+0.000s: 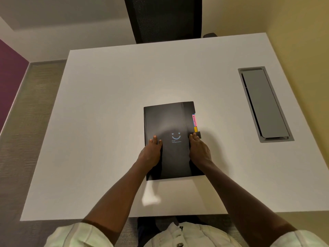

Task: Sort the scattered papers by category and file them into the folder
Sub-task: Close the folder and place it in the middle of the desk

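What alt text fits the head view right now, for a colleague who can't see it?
Both hands rest flat on a closed black folder lying on a white table: left hand near its left edge, right hand near its right edge, where pink and yellow tabs stick out. No loose papers show; a grey cable hatch sits to the right, a black chair beyond.

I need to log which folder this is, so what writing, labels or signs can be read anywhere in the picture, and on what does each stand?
Smiley sign with two heart eyes, printed on the black folder cover: a symbol, no letters.
Two small lines of pale text under the smiley: too small and blurred to read.
Pink index tab at the folder's right edge: dark lettering running sideways, too blurred to read.
Yellow index tab below it: no text visible.
Nothing else carries writing.
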`<state>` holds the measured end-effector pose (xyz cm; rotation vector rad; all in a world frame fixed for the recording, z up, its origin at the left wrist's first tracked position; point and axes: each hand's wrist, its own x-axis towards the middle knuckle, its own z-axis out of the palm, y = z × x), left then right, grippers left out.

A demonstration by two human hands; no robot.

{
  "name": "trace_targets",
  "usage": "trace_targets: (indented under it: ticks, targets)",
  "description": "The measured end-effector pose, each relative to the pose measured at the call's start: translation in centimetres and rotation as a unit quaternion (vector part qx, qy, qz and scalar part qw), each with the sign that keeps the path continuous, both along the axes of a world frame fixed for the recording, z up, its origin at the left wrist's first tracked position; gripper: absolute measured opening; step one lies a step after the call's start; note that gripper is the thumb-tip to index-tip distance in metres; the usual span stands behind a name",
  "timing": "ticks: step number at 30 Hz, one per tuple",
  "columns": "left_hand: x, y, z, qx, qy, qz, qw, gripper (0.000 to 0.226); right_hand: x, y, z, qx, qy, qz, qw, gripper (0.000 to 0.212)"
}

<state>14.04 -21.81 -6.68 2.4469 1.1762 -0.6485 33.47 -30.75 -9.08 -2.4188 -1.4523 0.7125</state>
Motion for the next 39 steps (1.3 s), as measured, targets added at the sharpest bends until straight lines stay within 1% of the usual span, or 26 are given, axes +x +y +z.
trace_targets:
  ticks: [3,7,9,11,13,14,16,18,20,21,23,25,27,29,31,33,36,37,39]
  targets:
    - [0.1,0.0,0.0,0.010,0.003,-0.010,1.000,0.080,0.5,0.3,0.4,-0.016,-0.004,0.017,1.000,0.050]
    - [0.1,0.0,-0.1,0.011,0.005,-0.010,1.000,0.080,1.7,1.4,1.3,-0.061,-0.026,0.058,0.996,0.029]
    - [0.0,0.0,-0.1,0.005,0.004,-0.005,1.000,0.081,1.9,1.8,1.6,-0.085,-0.040,0.071,0.993,0.025]
    - [0.0,0.0,-0.1,0.005,0.006,-0.003,1.000,0.081,1.7,1.7,1.8,-0.091,-0.055,0.081,0.991,0.030]
    - [0.2,0.0,0.1,0.000,0.011,0.000,1.000,0.081,1.3,1.7,1.9,-0.096,-0.072,0.102,0.987,0.043]
    - [0.3,0.0,0.3,-0.006,0.014,0.001,1.000,0.082,1.2,1.6,1.8,-0.095,-0.075,0.101,0.988,0.045]
    - [0.5,0.2,0.5,-0.009,0.012,0.006,1.000,0.084,1.6,2.4,2.2,-0.085,-0.071,0.080,0.991,0.034]
    - [0.2,0.3,0.8,-0.025,0.012,0.009,1.000,0.086,2.4,3.1,3.0,-0.092,-0.047,0.095,0.990,0.024]
    - [-0.1,0.4,1.1,-0.036,0.010,0.012,0.999,0.087,3.4,3.2,3.3,-0.076,-0.023,0.102,0.992,0.020]
    - [-0.2,0.4,1.1,-0.040,0.006,0.011,0.999,0.088,3.7,2.9,3.3,-0.049,-0.002,0.079,0.996,0.020]
    - [-0.3,0.5,1.1,-0.043,-0.005,0.010,0.999,0.088,3.9,2.2,3.1,0.035,0.059,-0.027,0.997,0.024]
    - [-0.4,0.6,1.1,-0.048,-0.012,0.012,0.999,0.088,3.8,1.4,2.7,0.100,0.100,-0.154,0.978,0.023]
    - [-0.5,0.7,1.2,-0.057,-0.011,0.012,0.998,0.088,3.9,0.9,2.4,0.108,0.106,-0.243,0.958,0.017]
    - [-0.3,0.9,1.3,-0.065,-0.008,0.013,0.998,0.087,4.3,0.7,1.8,0.111,0.095,-0.263,0.954,0.016]
    - [0.1,1.0,1.6,-0.062,-0.017,0.019,0.998,0.082,4.4,1.0,1.7,0.120,0.077,-0.227,0.963,0.015]
    - [0.5,0.6,1.7,-0.047,-0.023,0.026,0.998,0.081,4.1,1.5,2.0,0.115,0.064,-0.160,0.978,0.012]
    - [0.9,-0.3,1.3,-0.012,-0.015,0.016,1.000,0.084,2.9,2.5,2.3,0.099,0.035,-0.063,0.992,0.020]
    - [0.9,-0.4,1.0,-0.008,-0.012,0.016,1.000,0.085,2.4,2.7,2.2,0.086,0.016,-0.042,0.995,0.022]
    - [0.8,-0.4,0.7,-0.009,-0.010,0.018,1.000,0.086,1.9,3.1,1.9,0.061,-0.009,-0.033,0.998,0.025]
